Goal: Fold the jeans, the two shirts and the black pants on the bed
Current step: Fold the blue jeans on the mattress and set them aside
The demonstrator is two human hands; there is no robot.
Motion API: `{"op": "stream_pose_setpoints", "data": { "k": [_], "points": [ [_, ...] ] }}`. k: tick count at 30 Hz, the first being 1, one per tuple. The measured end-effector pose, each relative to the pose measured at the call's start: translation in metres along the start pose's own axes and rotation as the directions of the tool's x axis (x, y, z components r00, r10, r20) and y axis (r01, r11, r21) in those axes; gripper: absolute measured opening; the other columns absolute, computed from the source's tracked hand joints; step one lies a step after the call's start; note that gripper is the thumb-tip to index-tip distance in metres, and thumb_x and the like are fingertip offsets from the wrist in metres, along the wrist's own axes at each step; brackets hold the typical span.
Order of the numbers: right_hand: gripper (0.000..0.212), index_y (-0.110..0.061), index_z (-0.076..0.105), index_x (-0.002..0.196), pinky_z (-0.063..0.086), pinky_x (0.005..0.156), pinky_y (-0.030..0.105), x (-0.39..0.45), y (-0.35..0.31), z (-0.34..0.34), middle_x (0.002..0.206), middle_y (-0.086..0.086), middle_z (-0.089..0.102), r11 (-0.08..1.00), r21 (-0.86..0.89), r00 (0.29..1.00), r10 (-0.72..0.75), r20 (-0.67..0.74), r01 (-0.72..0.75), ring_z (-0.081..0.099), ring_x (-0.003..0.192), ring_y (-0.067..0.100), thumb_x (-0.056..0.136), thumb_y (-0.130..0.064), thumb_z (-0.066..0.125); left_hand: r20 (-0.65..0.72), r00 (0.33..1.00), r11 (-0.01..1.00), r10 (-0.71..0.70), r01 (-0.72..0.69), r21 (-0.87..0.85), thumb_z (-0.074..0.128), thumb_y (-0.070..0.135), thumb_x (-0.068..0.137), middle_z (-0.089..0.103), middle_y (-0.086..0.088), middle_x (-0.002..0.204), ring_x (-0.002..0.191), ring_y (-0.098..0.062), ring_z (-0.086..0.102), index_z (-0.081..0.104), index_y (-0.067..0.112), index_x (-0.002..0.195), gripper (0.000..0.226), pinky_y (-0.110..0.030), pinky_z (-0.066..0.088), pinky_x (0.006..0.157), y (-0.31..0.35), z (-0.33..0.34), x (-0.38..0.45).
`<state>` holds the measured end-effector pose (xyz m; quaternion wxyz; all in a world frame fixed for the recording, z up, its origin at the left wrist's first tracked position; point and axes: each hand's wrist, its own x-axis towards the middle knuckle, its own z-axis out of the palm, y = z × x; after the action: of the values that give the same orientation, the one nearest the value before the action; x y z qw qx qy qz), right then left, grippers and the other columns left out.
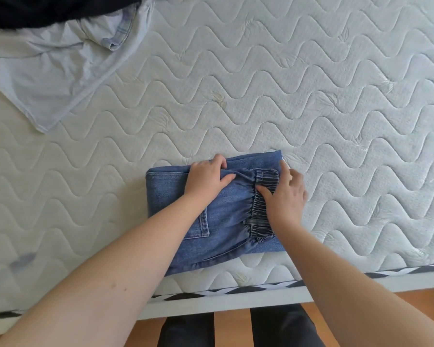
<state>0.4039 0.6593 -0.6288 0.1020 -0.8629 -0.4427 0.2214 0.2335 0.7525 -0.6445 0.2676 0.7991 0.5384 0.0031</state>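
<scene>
Bottom of frame: floor w/ dark-trousered legs, person standing at the bed edge. Just above, lower centre, the jeans lie as a compact folded block near the mattress edge, elastic waistband on the right side, back pocket showing.

Left hand sits on the block's upper middle; its grip is narrow, fingers curled over a ridge of denim, prob. pinning the top layer so it won't slide. Right hand lies flat on the waistband end, grip wide, fingers spread, holding nothing – looks like pressing/smoothing to keep the fold tidy. So the jeans are directly under both hands, touching each palm.

Jeans look close to done; rest of the task seems untouched.

Upper left of frame, well apart from the hands: a pale blue shirt lying crumpled, unfolded, and at the very top-left corner a black garment, partly over the shirt – likely the black pants, can't tell for sure. Second shirt not clearly visible.
</scene>
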Motion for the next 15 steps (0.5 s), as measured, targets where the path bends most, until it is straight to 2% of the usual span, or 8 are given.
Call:
{"op": "stream_pose_setpoints", "data": {
  "k": [2,4,6,8,11,13,15],
  "points": [
    [0.068,-0.022,0.036,0.148,0.020,0.106,0.037,-0.004,-0.002,0.005,0.144,0.007,0.041,0.985,-0.107,0.987,-0.146,-0.070,0.138,0.040,0.128,0.027,0.089,-0.031,0.069,-0.072,0.997,1.000,0.030,-0.030,0.007,0.063,0.045,0.089,0.059,0.006,0.087,0.086,-0.021,0.057,0.054,0.019,0.096,0.028,-0.035,0.037,0.080,0.001,-0.005,-0.003],
    [0.065,-0.015,0.043,0.144,0.022,0.110,0.040,-0.010,-0.004,0.010,0.142,0.009,0.045,0.934,-0.195,0.930,-0.332,-0.158,0.300,0.042,0.129,0.027,0.086,-0.012,0.070,-0.255,0.966,0.998,0.039,-0.051,-0.042,0.061,0.035,0.089,0.064,0.006,0.089,0.085,-0.020,0.058,0.061,0.017,0.094,0.019,-0.034,0.037,0.083,0.002,-0.019,-0.008],
    [0.065,-0.010,0.043,0.144,0.023,0.116,0.042,-0.019,-0.008,0.015,0.146,0.009,0.045,0.873,-0.230,0.873,-0.466,-0.143,0.429,0.040,0.135,0.027,0.083,0.001,0.062,-0.403,0.914,0.990,0.051,-0.098,-0.098,0.054,0.027,0.090,0.067,0.004,0.090,0.085,-0.019,0.060,0.065,0.014,0.095,0.017,-0.032,0.039,0.085,0.000,-0.032,-0.019],
    [0.062,-0.008,0.044,0.145,0.024,0.118,0.044,-0.029,-0.018,0.019,0.150,0.007,0.044,0.826,-0.228,0.832,-0.546,-0.095,0.516,0.038,0.139,0.025,0.084,-0.002,0.055,-0.462,0.883,0.987,0.082,-0.135,-0.082,0.053,0.019,0.091,0.070,0.002,0.097,0.091,-0.019,0.062,0.068,0.012,0.101,0.020,-0.032,0.040,0.089,-0.004,-0.037,-0.037],
    [0.052,-0.010,0.044,0.146,0.022,0.119,0.045,-0.032,-0.032,0.028,0.153,0.006,0.040,0.828,-0.199,0.843,-0.538,-0.023,0.524,0.035,0.143,0.023,0.096,-0.026,0.046,-0.437,0.889,0.989,0.136,-0.144,0.016,0.053,0.014,0.093,0.068,-0.002,0.119,0.114,-0.022,0.060,0.068,0.009,0.117,0.028,-0.038,0.042,0.102,-0.015,-0.023,-0.068],
    [0.055,-0.014,0.041,0.148,0.016,0.121,0.042,-0.026,-0.033,0.036,0.156,0.004,0.036,0.840,-0.230,0.869,-0.491,0.060,0.491,0.031,0.145,0.022,0.099,-0.038,0.038,-0.314,0.937,0.984,0.151,-0.112,0.140,0.047,0.025,0.098,0.056,-0.004,0.141,0.133,-0.024,0.048,0.058,0.010,0.135,0.041,-0.044,0.035,0.112,-0.024,-0.005,-0.081],
    [0.057,-0.016,0.038,0.150,0.010,0.122,0.039,-0.017,-0.028,0.043,0.157,0.003,0.034,0.828,-0.279,0.874,-0.471,0.122,0.486,0.028,0.146,0.020,0.100,-0.043,0.033,-0.155,0.982,0.967,0.106,-0.066,0.246,0.038,0.038,0.100,0.037,-0.004,0.156,0.144,-0.023,0.034,0.041,0.013,0.149,0.055,-0.046,0.026,0.117,-0.034,0.012,-0.089]
  ]
}}
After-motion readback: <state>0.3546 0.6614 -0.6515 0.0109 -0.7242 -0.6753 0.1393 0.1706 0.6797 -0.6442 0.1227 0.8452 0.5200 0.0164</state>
